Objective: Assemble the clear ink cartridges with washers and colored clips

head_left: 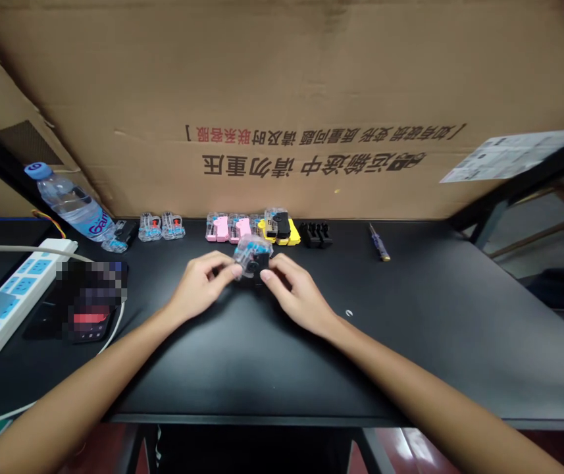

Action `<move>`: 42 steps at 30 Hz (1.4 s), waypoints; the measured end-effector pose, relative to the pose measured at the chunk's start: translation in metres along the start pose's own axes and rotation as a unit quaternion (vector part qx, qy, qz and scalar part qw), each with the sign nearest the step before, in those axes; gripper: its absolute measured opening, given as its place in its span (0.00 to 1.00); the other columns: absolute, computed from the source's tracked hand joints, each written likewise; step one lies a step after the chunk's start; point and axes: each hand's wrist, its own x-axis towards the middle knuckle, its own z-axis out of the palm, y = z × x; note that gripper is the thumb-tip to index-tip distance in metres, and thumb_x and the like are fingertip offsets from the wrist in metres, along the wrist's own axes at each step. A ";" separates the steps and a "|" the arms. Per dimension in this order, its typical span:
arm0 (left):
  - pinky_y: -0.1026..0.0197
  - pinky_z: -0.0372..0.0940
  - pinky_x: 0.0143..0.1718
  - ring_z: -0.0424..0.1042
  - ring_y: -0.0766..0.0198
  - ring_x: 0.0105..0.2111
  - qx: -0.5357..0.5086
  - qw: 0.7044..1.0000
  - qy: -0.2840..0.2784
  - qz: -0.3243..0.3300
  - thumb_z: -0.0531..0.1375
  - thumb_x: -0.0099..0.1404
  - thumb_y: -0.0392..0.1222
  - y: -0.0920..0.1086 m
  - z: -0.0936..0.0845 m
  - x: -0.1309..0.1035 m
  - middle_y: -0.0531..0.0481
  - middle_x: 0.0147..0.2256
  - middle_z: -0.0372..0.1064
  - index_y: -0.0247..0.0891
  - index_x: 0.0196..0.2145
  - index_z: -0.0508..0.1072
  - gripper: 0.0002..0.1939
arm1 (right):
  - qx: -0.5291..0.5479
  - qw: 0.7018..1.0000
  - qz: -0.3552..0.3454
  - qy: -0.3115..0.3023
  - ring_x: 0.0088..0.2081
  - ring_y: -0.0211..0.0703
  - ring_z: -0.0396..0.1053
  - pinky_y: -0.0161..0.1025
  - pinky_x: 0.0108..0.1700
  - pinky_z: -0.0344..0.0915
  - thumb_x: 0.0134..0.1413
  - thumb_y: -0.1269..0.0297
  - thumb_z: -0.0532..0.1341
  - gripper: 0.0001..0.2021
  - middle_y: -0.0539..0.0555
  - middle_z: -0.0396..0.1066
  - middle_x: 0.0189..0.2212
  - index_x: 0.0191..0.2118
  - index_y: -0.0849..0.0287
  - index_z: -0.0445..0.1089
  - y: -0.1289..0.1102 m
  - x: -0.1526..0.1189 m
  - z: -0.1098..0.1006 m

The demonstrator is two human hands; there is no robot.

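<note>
Between my two hands, above the middle of the black table, is a clear plastic case (249, 249) with light blue parts inside. A black piece (260, 263) lies against its right side. My left hand (203, 280) pinches the case's left edge between thumb and fingers. My right hand (295, 289) is closed on the black piece, thumb in front. Behind them stands a row of similar cases, with pink covers (219, 228), yellow covers (290, 234) and a black cover (282, 225). Several loose black parts (316, 234) sit to the right of that row.
Two clear cases (151, 227) lie back left, near a tilted water bottle (74, 205). A power strip (20, 289), phone (95, 316) and white cable occupy the left. A screwdriver (379, 243) and small white ring (349, 313) lie right. Cardboard (272, 79) rises behind.
</note>
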 end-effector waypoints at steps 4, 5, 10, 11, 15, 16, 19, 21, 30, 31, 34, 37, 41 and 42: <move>0.60 0.63 0.36 0.72 0.62 0.32 0.003 1.000 -0.025 0.006 0.63 0.74 0.50 -0.001 0.002 -0.002 0.49 0.33 0.79 0.38 0.34 0.82 0.16 | 0.006 1.000 -0.022 0.012 0.41 0.49 0.70 0.46 0.46 0.66 0.77 0.52 0.55 0.15 0.55 0.69 0.39 0.42 0.55 0.70 0.000 0.001 0.000; 0.61 0.63 0.35 0.72 0.62 0.31 0.003 0.998 -0.058 0.009 0.64 0.73 0.49 -0.001 0.003 -0.002 0.49 0.32 0.79 0.38 0.32 0.82 0.15 | 0.006 1.000 -0.025 0.003 0.42 0.49 0.70 0.46 0.47 0.66 0.77 0.52 0.55 0.14 0.55 0.69 0.40 0.42 0.55 0.70 0.001 0.001 0.000; 0.62 0.60 0.30 0.68 0.65 0.27 0.028 1.000 -0.002 -0.003 0.60 0.75 0.49 -0.001 -0.003 -0.002 0.51 0.30 0.76 0.37 0.33 0.78 0.16 | 0.012 1.000 0.001 0.018 0.41 0.49 0.70 0.47 0.46 0.66 0.77 0.49 0.55 0.17 0.55 0.69 0.39 0.42 0.55 0.71 0.003 0.000 0.001; 0.62 0.60 0.30 0.68 0.65 0.27 0.032 0.999 -0.022 0.005 0.58 0.76 0.48 0.000 -0.005 -0.002 0.51 0.30 0.76 0.37 0.33 0.78 0.17 | 0.019 1.000 0.006 0.010 0.41 0.49 0.70 0.47 0.47 0.66 0.77 0.48 0.54 0.17 0.55 0.69 0.38 0.42 0.55 0.71 0.004 -0.001 0.002; 0.63 0.62 0.33 0.70 0.65 0.29 0.027 0.992 -0.121 0.022 0.57 0.76 0.48 0.004 -0.002 -0.004 0.50 0.33 0.77 0.37 0.37 0.77 0.14 | 0.045 0.999 0.020 0.021 0.39 0.48 0.68 0.45 0.46 0.65 0.77 0.46 0.54 0.20 0.54 0.68 0.37 0.39 0.55 0.70 0.003 -0.001 0.007; 0.63 0.61 0.32 0.69 0.66 0.29 0.026 0.992 -0.123 0.019 0.59 0.75 0.48 0.006 0.000 -0.005 0.51 0.33 0.77 0.37 0.38 0.77 0.13 | 0.049 0.998 0.021 0.021 0.39 0.47 0.68 0.45 0.45 0.65 0.77 0.46 0.54 0.20 0.54 0.68 0.36 0.38 0.55 0.70 0.003 -0.001 0.006; 0.64 0.58 0.29 0.66 0.68 0.27 0.012 0.994 -0.105 0.000 0.62 0.72 0.49 0.007 0.001 -0.005 0.52 0.32 0.75 0.36 0.37 0.76 0.12 | 0.058 0.998 0.020 -0.006 0.38 0.46 0.67 0.44 0.45 0.64 0.76 0.45 0.55 0.20 0.53 0.67 0.36 0.37 0.55 0.69 0.003 0.001 0.001; 0.65 0.58 0.28 0.65 0.68 0.26 -0.008 0.995 -0.097 -0.018 0.62 0.72 0.50 0.005 -0.003 -0.002 0.52 0.31 0.74 0.37 0.37 0.76 0.13 | 0.062 0.998 0.021 -0.008 0.37 0.46 0.66 0.44 0.44 0.63 0.76 0.44 0.55 0.21 0.52 0.66 0.34 0.36 0.55 0.68 0.004 0.003 -0.004; 0.64 0.58 0.29 0.64 0.67 0.26 -0.002 0.995 -0.097 -0.008 0.61 0.72 0.50 0.003 -0.006 -0.001 0.52 0.29 0.73 0.37 0.35 0.76 0.14 | 0.051 0.998 0.029 -0.021 0.35 0.44 0.63 0.42 0.41 0.61 0.74 0.43 0.57 0.22 0.50 0.63 0.32 0.34 0.54 0.65 0.000 0.002 -0.001; 0.64 0.58 0.29 0.64 0.67 0.26 -0.001 0.995 -0.100 -0.004 0.61 0.72 0.50 0.004 -0.005 -0.001 0.52 0.29 0.74 0.36 0.35 0.76 0.14 | 0.047 0.998 0.027 -0.022 0.35 0.44 0.64 0.42 0.41 0.62 0.74 0.44 0.57 0.21 0.50 0.64 0.33 0.34 0.54 0.66 -0.001 0.002 -0.001; 0.63 0.59 0.30 0.66 0.66 0.27 -0.014 0.997 -0.073 -0.022 0.60 0.74 0.52 0.005 -0.007 -0.001 0.51 0.32 0.76 0.37 0.39 0.78 0.16 | 0.040 0.998 0.040 0.020 0.36 0.45 0.64 0.42 0.42 0.62 0.75 0.45 0.56 0.20 0.51 0.65 0.33 0.37 0.55 0.69 -0.002 0.003 -0.004; 0.63 0.59 0.30 0.65 0.67 0.26 -0.010 0.997 -0.076 -0.024 0.61 0.73 0.52 0.003 -0.009 0.001 0.53 0.29 0.73 0.37 0.36 0.77 0.15 | 0.028 0.999 0.042 -0.012 0.37 0.46 0.65 0.43 0.42 0.62 0.74 0.44 0.56 0.20 0.51 0.66 0.33 0.34 0.54 0.67 -0.002 0.004 -0.005; 0.63 0.59 0.31 0.67 0.66 0.27 -0.010 0.997 -0.066 -0.028 0.60 0.74 0.53 0.001 -0.008 0.000 0.52 0.30 0.74 0.37 0.38 0.78 0.16 | 0.023 0.998 0.051 -0.027 0.39 0.47 0.67 0.44 0.43 0.63 0.73 0.45 0.57 0.18 0.53 0.71 0.36 0.38 0.55 0.70 0.000 0.004 -0.007; 0.63 0.59 0.31 0.67 0.65 0.28 -0.012 0.998 -0.055 -0.031 0.60 0.74 0.53 0.002 -0.007 0.000 0.52 0.31 0.75 0.37 0.40 0.78 0.16 | 0.023 0.998 0.055 -0.011 0.39 0.47 0.67 0.44 0.44 0.63 0.73 0.45 0.57 0.18 0.53 0.72 0.37 0.40 0.55 0.71 0.000 0.004 -0.007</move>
